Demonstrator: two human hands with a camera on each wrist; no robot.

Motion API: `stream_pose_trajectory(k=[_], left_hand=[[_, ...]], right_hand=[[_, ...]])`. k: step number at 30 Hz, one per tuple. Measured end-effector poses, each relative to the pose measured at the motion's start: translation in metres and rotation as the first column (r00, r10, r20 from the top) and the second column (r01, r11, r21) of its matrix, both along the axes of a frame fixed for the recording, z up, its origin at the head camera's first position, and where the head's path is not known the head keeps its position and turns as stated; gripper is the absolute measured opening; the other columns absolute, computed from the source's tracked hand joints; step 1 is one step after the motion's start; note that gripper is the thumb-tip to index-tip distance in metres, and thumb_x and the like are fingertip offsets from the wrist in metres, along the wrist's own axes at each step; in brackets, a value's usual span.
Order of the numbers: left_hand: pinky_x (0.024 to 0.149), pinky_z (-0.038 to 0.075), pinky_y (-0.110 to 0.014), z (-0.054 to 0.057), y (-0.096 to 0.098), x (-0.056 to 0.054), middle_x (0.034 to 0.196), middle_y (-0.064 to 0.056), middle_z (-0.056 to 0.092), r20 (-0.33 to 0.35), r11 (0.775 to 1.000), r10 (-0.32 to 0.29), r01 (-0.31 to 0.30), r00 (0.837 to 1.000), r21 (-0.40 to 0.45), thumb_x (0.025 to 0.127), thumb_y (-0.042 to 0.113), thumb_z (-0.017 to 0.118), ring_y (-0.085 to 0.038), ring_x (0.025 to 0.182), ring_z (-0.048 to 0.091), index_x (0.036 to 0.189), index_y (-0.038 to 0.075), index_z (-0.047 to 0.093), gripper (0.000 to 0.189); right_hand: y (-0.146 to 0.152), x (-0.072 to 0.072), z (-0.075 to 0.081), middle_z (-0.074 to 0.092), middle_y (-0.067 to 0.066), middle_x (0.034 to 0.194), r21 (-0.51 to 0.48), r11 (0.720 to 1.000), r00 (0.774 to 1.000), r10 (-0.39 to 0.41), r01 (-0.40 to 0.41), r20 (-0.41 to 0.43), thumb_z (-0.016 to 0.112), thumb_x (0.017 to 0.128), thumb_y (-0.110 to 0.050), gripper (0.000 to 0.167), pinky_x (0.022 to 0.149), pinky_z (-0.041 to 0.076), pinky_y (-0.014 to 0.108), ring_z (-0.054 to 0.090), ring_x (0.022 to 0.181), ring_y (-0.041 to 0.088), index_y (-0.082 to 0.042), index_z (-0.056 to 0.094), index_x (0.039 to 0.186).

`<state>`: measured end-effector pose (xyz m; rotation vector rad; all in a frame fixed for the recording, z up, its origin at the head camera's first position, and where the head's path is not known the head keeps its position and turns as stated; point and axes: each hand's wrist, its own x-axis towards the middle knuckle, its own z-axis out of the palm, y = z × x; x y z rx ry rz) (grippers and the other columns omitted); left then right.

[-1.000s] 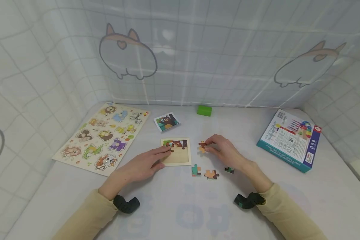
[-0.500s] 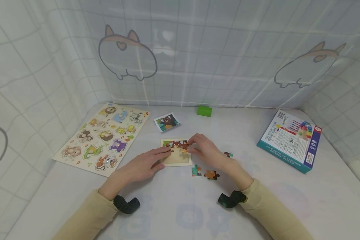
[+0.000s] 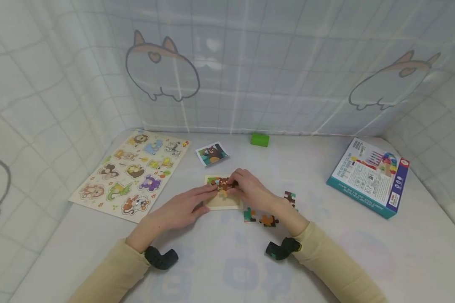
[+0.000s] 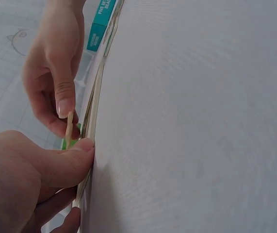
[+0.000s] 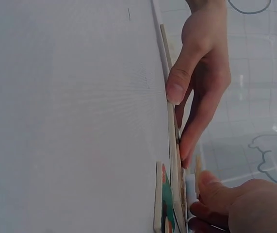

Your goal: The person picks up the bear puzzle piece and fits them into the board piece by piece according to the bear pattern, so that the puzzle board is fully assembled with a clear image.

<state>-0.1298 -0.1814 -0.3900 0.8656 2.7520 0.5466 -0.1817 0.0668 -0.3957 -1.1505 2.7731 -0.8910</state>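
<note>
The person's right hand (image 3: 255, 195) pinches a jigsaw piece (image 3: 222, 194) just above the wooden puzzle tray (image 3: 227, 207), the piece's orange tab pointing towards 6 o'clock, though the fingers cover too much to tell its long axis. The left hand (image 3: 180, 210) lays straight fingers over the tray's 9 o'clock side, thumb at its 8 o'clock corner. Out at 3 o'clock from the tray, a teal-sided box (image 3: 365, 176) reads "FIVE SETS OF COLUMN BEADED", the last word blurred.
</note>
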Motion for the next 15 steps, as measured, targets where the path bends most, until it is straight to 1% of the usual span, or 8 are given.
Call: stream_pose_trajectory(k=[4, 8, 15], left_hand=[[0.119, 0.034, -0.047, 0.0012, 0.0004, -0.0001, 0.162, 0.000, 0.033, 0.004, 1.000, 0.011, -0.011, 1.000, 0.000, 0.103, 0.028, 0.057, -0.026, 0.149, 0.032, 0.152, 0.015, 0.045, 0.052], [0.119, 0.035, -0.047, 0.0018, 0.0004, -0.0001, 0.162, 0.000, 0.033, 0.009, 1.000, 0.008, -0.008, 1.000, 0.002, 0.103, 0.028, 0.057, -0.026, 0.149, 0.032, 0.151, 0.015, 0.045, 0.052], [0.117, 0.037, -0.048, 0.0000, 0.0009, -0.0007, 0.162, -0.001, 0.034, -0.001, 1.000, 0.007, -0.007, 1.000, -0.002, 0.102, 0.029, 0.057, -0.026, 0.148, 0.034, 0.150, 0.015, 0.047, 0.051]], right_hand=[[-0.0008, -0.0010, -0.0027, 0.060, 0.007, 0.114, -0.006, 1.000, 1.000, 0.009, -0.009, -0.023, 0.065, 0.097, -0.019, 0.020, 0.092, 0.051, 0.035, 0.054, 0.105, 0.020, -0.002, 0.065, 0.108], [-0.0018, -0.0014, -0.0053, 0.059, 0.007, 0.116, -0.005, 1.000, 1.000, 0.009, -0.009, -0.026, 0.065, 0.097, -0.020, 0.021, 0.094, 0.050, 0.035, 0.053, 0.108, 0.021, -0.002, 0.065, 0.108], [-0.0035, 0.0007, -0.0081, 0.058, 0.009, 0.118, 0.000, 1.000, 1.000, -0.009, 0.009, -0.028, 0.066, 0.097, -0.019, 0.020, 0.092, 0.049, 0.037, 0.051, 0.108, 0.023, -0.002, 0.066, 0.108]])
